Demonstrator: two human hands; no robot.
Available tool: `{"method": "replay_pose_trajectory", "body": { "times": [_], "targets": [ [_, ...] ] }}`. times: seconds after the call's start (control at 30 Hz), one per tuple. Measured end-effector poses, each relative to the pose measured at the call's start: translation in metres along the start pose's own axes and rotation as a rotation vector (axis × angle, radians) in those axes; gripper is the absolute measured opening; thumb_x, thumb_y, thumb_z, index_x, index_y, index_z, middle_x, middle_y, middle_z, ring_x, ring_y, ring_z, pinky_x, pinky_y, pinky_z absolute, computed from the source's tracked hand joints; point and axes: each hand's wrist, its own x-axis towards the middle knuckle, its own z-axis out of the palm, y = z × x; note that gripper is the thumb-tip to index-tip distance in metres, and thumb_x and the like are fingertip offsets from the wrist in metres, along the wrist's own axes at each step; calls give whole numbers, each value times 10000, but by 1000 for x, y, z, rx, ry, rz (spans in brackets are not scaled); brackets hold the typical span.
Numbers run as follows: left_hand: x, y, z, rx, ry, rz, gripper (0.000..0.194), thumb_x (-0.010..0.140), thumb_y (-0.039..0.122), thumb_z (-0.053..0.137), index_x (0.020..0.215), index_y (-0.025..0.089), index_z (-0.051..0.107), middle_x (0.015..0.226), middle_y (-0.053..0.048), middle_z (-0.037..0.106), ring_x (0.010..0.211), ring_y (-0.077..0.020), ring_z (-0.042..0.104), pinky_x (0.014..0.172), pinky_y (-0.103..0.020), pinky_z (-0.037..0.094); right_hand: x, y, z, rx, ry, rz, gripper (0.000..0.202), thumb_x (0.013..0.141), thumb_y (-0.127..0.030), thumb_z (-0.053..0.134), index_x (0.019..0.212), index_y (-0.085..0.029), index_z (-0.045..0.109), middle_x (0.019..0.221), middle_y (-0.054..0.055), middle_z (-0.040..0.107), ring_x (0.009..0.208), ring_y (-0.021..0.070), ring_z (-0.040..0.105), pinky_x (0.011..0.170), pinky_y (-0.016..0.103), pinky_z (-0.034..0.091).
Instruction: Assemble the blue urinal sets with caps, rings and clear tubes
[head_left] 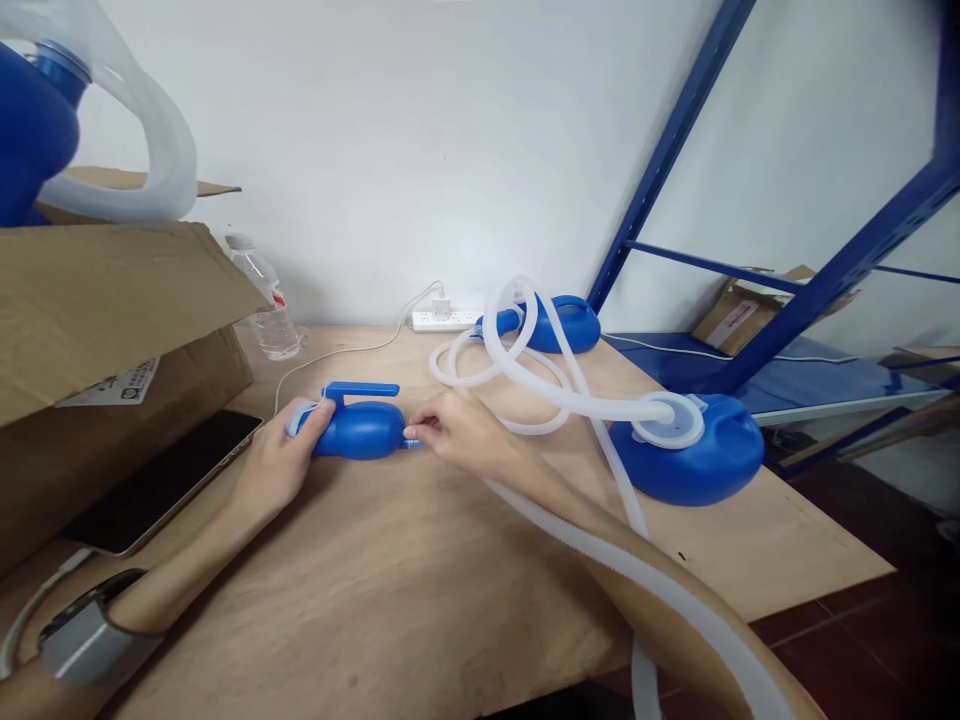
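Observation:
My left hand (281, 455) is wrapped round a blue plastic vessel (366, 432) with a rounded body, a flat handle bar on top and a whitish cap or rim at its left end. It lies on its side, low over the wooden table. My right hand (457, 428) pinches the narrow blue spout (410, 443) at the vessel's right end, its fingers partly hiding the tip. A white corrugated hose (592, 545) passes under my right forearm toward the lower right; whether its hidden end reaches my fingers, I cannot tell.
A blue jug (694, 465) with a hose in its cap stands right; another blue bottle (574, 325) lies behind coiled tubing. Left are a cardboard box (120, 310), a tablet (169, 480) and a water bottle (270, 310). A power strip (442, 321) sits against the wall.

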Motion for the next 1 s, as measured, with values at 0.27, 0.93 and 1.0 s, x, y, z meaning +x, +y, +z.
{"method": "replay_pose_trajectory", "body": {
  "times": [0.27, 0.93, 1.0],
  "targets": [
    [-2, 5, 6, 49, 3, 30, 501, 871, 715, 532, 935, 234, 659, 725, 24, 666, 653, -195, 606, 640, -286, 456, 7, 21, -1, 170, -175, 35, 116, 841, -246, 820, 773, -178, 755, 777, 11, 736, 753, 168, 672, 724, 275, 477],
    [-4, 3, 11, 49, -27, -7, 493, 839, 707, 543, 990, 245, 629, 802, 16, 673, 708, -208, 583, 687, -294, 441, 14, 45, 18, 191, -190, 35, 62, 883, -123, 684, 833, -149, 712, 781, 14, 702, 728, 147, 635, 670, 258, 441],
    [-4, 3, 11, 46, -22, -1, 485, 838, 701, 542, 983, 246, 628, 810, 17, 667, 704, -204, 572, 692, -293, 441, 16, 46, 19, 186, -183, 38, 60, 879, -127, 684, 829, -148, 707, 765, 9, 688, 709, 143, 616, 658, 258, 426]
  ]
}}
